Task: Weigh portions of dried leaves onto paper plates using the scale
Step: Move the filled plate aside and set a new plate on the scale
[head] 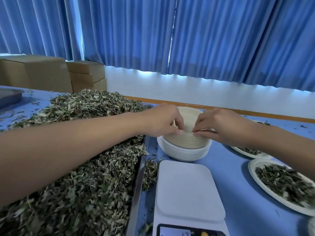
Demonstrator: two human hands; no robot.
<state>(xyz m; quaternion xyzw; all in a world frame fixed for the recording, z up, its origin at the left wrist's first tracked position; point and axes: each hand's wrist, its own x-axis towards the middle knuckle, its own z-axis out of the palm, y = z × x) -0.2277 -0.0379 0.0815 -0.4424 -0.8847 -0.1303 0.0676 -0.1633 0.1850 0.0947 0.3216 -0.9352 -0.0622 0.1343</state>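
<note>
— Where are the plates?

— The stack of paper plates stands on the blue counter, just behind the scale and just right of the metal tray. Its lower part is white and its upper part is cream. The thin rims lie packed together like fine ribs.

— And the hands?

— Both are on the near top edge of the cream part, close together but not touching. The left hand pinches the rim with curled fingers and thumb. The right hand pinches the same edge just beside it.

— The leaves?

— The dried leaves are crumpled flakes, dark green mixed with pale tan. They are heaped high in the tray, under the left forearm, and some have spilled over its rim onto the counter.

— Any portions out?

— A filled plate lies right of the scale, holding a loose mound of leaves. Another sits behind it, partly hidden by the right arm.

— The scale?

— It is white, with a round-cornered platform. Its display is cut off at the bottom edge, so the reading is unclear.
</note>
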